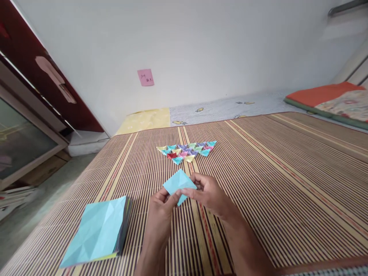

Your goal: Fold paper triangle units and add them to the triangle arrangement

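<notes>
A small light-blue folded paper (pixel 178 183) is pinched between both hands just above the striped bamboo mat (pixel 273 176). My left hand (pixel 161 211) grips its lower left edge with thumb and fingers closed. My right hand (pixel 208 193) pinches its right side, fingers curled. Beyond the hands lies a triangular arrangement of small folded paper pieces (pixel 186 150) in several colours. A stack of square paper sheets (pixel 99 230), light blue on top with crease marks, lies on the mat to the left of my left hand.
A white wall carries a pink sticky note (pixel 145 77). A dark red cabinet with a glass door (pixel 25 115) stands at the left. Folded orange and patterned bedding (pixel 330 99) lies at the far right. Printed sheets (pixel 218 109) cover the bed behind the mat.
</notes>
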The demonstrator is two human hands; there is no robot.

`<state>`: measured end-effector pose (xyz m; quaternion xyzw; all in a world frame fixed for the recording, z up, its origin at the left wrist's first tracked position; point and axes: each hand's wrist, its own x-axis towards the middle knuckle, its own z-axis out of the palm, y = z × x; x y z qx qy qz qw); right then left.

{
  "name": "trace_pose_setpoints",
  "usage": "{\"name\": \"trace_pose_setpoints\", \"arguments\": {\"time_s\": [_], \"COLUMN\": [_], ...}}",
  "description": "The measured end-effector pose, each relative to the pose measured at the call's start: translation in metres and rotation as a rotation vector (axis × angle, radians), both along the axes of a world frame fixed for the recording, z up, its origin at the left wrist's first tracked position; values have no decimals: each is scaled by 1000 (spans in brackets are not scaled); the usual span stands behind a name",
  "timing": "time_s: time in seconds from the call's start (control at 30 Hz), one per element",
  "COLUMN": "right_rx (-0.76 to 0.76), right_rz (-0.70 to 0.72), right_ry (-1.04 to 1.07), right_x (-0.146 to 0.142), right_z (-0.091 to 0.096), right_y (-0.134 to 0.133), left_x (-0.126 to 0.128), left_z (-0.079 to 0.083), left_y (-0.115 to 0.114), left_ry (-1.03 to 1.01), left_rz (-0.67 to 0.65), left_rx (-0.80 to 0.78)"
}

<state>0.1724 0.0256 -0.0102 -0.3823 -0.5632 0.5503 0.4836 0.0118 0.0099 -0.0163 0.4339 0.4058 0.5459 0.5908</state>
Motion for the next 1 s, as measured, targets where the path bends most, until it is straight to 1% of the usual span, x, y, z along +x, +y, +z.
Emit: {"name": "trace_pose_setpoints", "arguments": {"time_s": [0.03, 0.1, 0.3, 0.37, 0.47, 0.53, 0.6, 0.73, 0.9, 1.0], "right_rx": [-6, -1, 110, 91, 32, 41, 86, 154, 140, 126], "right_rz": [16, 6, -177, -153, -2, 57, 44, -26, 0, -32], "right_ry": [-31, -73, -52, -34, -51, -62, -91, -201, -232, -271], "right_x": [-1, -2, 8, 10, 5, -1, -6, -9, -6, 0], "right_z": [0, 1, 3, 3, 3, 4, 6, 7, -1, 1], "right_y": [-1, -2, -1, 0, -1, -2, -4, -5, -3, -4], "left_x": [-1, -3, -2, -1, 1, 3, 4, 6, 5, 2], "left_z": [-1, -3, -2, 0, 3, 5, 6, 7, 9, 11], "left_y": [1, 1, 1, 2, 2, 1, 0, 0, 0, 1], "left_ry": [-15, -31, -40, -84, -131, -143, -162, -187, -166, -144], "left_rz": [21, 48, 104, 118, 141, 148, 155, 162, 186, 178], "left_rx": [2, -1, -42, -75, -102, -104, -117, -173, -153, -135]}}
